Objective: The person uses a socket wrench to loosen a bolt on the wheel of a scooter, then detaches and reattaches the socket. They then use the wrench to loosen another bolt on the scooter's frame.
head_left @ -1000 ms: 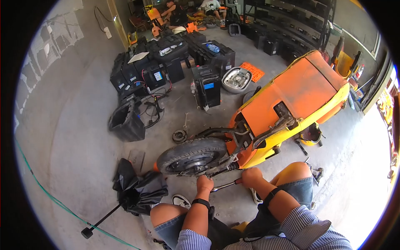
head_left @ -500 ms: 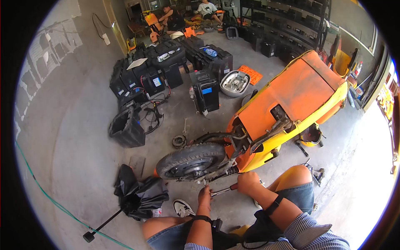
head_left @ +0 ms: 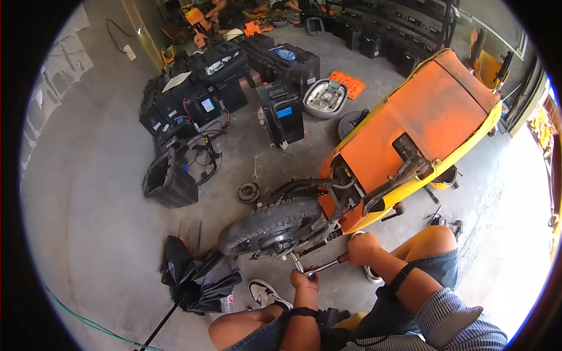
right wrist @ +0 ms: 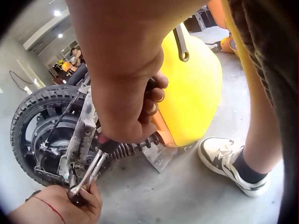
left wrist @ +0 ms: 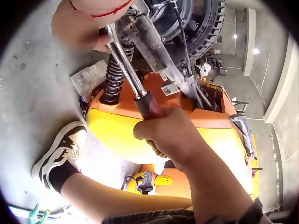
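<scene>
One orange-and-yellow scooter on its side, one rear wheel, one ratchet wrench, two hands (left hand, right hand, both gripping the wrench), two sneakers, one folded black umbrella, one coil shock absorber, one open black case

Ratchet head inside left hand

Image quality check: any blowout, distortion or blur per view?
Head view: strong fisheye with black corners, sunlit floor at right blown out. Left wrist view: sharp on the right hand and ratchet. Right wrist view: the near right hand fills the frame, soft; the tyre is clear.
</scene>
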Tool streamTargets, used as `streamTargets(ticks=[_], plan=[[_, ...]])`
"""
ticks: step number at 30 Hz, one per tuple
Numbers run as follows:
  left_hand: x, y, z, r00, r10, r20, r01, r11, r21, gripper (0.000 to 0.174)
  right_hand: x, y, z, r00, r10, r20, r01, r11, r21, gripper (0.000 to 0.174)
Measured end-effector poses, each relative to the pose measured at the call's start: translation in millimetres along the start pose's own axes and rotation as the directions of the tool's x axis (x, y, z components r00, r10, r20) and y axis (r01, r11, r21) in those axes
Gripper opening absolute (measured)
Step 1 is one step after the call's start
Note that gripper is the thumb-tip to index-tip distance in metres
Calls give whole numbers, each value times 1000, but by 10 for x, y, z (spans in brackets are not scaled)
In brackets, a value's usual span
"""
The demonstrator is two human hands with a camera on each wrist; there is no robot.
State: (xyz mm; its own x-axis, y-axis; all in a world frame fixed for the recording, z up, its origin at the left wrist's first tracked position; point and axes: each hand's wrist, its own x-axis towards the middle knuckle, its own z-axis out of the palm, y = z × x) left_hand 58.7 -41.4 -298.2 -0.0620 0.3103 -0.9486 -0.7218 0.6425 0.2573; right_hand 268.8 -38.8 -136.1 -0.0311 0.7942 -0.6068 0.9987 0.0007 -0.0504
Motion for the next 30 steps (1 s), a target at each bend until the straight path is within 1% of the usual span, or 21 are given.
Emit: streamTargets(ticks=[1, 3, 4, 7, 8, 10, 11, 12, 13, 14, 16, 17, 18, 20, 21, 22, 23, 24, 26, 28, 30], plan=[[3, -4, 14, 1000, -7, 8, 8, 1000, -30, 29, 51, 32, -39, 1000, 9, -9, -9, 1000, -7, 33], [4, -34, 20, 1000, -7, 0, 7, 1000, -9, 29, 67, 46, 28, 999, -13, 42, 14, 1000, -28, 33], [-9, -24, 1, 1000, 5, -18, -5, 1000, -5, 29, 76, 47, 71, 999, -11, 46, 12, 1000, -25, 33], [42, -33, 35, 998, 60, 1, -60, 998, 33, 29, 235, 142, 167, 999, -11, 36, 12, 1000, -16, 32], [53, -68, -3, 997, 80, -15, -79, 995, 57, 30, 266, 167, 267, 999, -17, 30, 17, 1000, 1, 32], [-17, -66, 0, 996, 80, -44, -79, 997, 16, 30, 289, 111, 319, 999, -38, 30, 38, 999, 15, 32], [-52, -52, 18, 993, 108, -48, -106, 994, 36, 30, 311, 107, 325, 999, -23, 43, 21, 998, 53, 33], [-74, -65, 56, 990, 131, -45, -129, 990, 58, 30, 315, 136, 324, 999, -1, 54, -3, 996, 90, 33], [-11, -85, 2, 991, 134, -3, -134, 990, 43, 29, 266, 106, 393, 998, 3, 66, -9, 995, 98, 33], [-8, -96, 11, 991, 134, 6, -134, 990, 41, 29, 292, 113, 372, 998, 14, 67, -19, 997, 75, 32], [-60, -47, 93, 987, 130, -91, -126, 991, 50, 29, 305, 76, 287, 998, 27, 51, -29, 998, 48, 32], [-50, -45, 103, 984, 134, -121, -130, 990, 46, 29, 269, 38, 293, 998, 31, 49, -32, 999, 20, 30], [-46, -33, 126, 984, 132, -117, -129, 991, 37, 29, 220, -2, 255, 998, 32, 49, -31, 999, -13, 29], [-75, -17, 78, 993, 55, -108, -53, 998, 15, 28, -16, -110, -72, 997, 18, 74, -14, 998, -54, 27], [-69, 12, 57, 993, 55, -106, -54, 999, 8, 28, -122, -183, -228, 996, 12, 87, -5, 997, -81, 26], [-50, 43, 45, 998, -27, -65, 25, 999, -33, 28, -204, -262, -311, 997, 11, 82, -4, 996, -87, 26], [-28, 63, 31, 994, -108, -22, 107, 992, -67, 27, -275, -339, -375, 1000, -20, 20, 22, 993, -116, 24], [-12, 81, 8, 994, -108, -22, 106, 992, -68, 27, -305, -397, -396, 998, -54, -40, 48, 988, -144, 22], [15, 111, -23, 990, -143, 17, 144, 989, -41, 26, -275, -405, -349, 998, -50, -33, 44, 988, -151, 23], [-94, 136, 9, 992, -128, 0, 128, 992, -13, 25, -139, -281, -217, 996, -86, 22, 88, 985, -145, 25], [-122, 127, 79, 993, -116, -7, 116, 993, 20, 24, -51, -178, -155, 997, -74, 34, 78, 986, -149, 27]])
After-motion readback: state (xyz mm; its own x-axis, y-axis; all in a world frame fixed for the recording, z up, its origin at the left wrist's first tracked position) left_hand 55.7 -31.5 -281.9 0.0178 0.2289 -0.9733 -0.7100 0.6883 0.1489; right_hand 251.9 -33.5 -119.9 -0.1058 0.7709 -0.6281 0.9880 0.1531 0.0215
